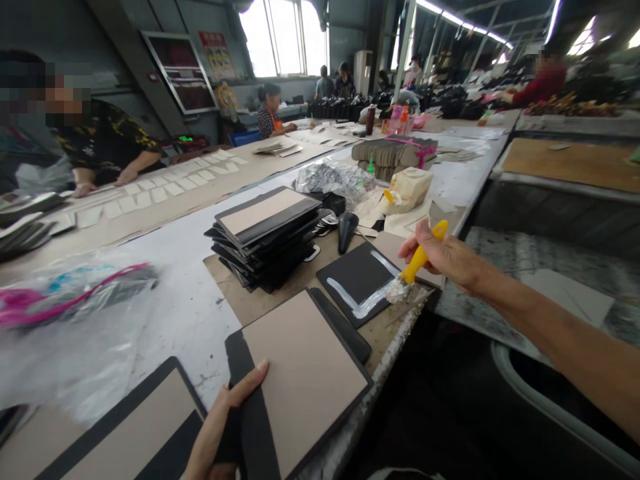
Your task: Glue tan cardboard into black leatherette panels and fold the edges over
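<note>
Panel [310, 380]: smooth beige face, black margin; left hand [225, 413] grips its edge, thumb on top, best kept off wet paste.
Sheet [363, 273]: matte black, flat on brown board [390, 325], white paste [370, 303] along three sides.
Brush [415, 266]: right hand [445, 257] closed round its yellow handle; light, even strokes should suit.
Stack [270, 233]: black-bordered panels, edges uneven.
Jug [407, 187]: cloudy plastic.

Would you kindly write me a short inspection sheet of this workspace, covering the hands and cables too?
Surface: pale table, dark-specked in places.
Work pieces: black panel with white paste strips along its edges; panel stack to its left.
Clutter: clear plastic, stained jug.
Hands: left hand grips a beige-faced panel; right hand holds a yellow brush, bristles at the pasted panel's edge.
Cables: nothing seen on the table.
Surroundings: co-worker across the table, windows.
</note>
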Motion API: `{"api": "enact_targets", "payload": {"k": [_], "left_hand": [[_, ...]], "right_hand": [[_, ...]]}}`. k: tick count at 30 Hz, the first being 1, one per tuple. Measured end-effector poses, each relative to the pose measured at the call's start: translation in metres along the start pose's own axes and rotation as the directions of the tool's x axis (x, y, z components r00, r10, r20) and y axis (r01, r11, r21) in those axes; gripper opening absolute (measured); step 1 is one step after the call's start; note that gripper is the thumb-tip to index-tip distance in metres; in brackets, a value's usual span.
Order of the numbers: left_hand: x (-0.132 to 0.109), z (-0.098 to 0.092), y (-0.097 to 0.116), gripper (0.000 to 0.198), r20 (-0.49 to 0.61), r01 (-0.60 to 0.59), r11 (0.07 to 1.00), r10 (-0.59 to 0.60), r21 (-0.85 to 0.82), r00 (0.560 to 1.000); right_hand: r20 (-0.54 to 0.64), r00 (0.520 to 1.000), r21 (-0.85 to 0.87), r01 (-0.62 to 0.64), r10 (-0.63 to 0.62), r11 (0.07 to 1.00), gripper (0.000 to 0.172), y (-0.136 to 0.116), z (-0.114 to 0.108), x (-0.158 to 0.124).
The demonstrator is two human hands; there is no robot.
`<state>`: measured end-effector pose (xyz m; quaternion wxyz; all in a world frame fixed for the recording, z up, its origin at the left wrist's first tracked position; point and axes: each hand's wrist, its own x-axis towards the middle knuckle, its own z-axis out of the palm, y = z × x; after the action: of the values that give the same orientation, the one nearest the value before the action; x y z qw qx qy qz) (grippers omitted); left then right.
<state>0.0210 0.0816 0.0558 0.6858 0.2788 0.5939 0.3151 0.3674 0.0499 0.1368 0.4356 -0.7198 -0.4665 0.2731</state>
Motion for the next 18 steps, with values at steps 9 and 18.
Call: {"api": "enact_targets", "payload": {"k": [9, 18], "left_hand": [[-0.005, 0.014, -0.007, 0.031, -0.039, 0.043, 0.995, -0.039, 0.093, 0.998], [-0.005, 0.011, -0.003, 0.027, -0.028, 0.066, 0.991, -0.063, 0.118, 0.998]], "right_hand": [[0.132, 0.991, 0.216, -0.034, 0.005, 0.976, 0.054, 0.024, 0.038, -0.007], [0.066, 0.995, 0.149, -0.088, 0.079, 0.985, 0.043, 0.042, 0.049, -0.008]]}}
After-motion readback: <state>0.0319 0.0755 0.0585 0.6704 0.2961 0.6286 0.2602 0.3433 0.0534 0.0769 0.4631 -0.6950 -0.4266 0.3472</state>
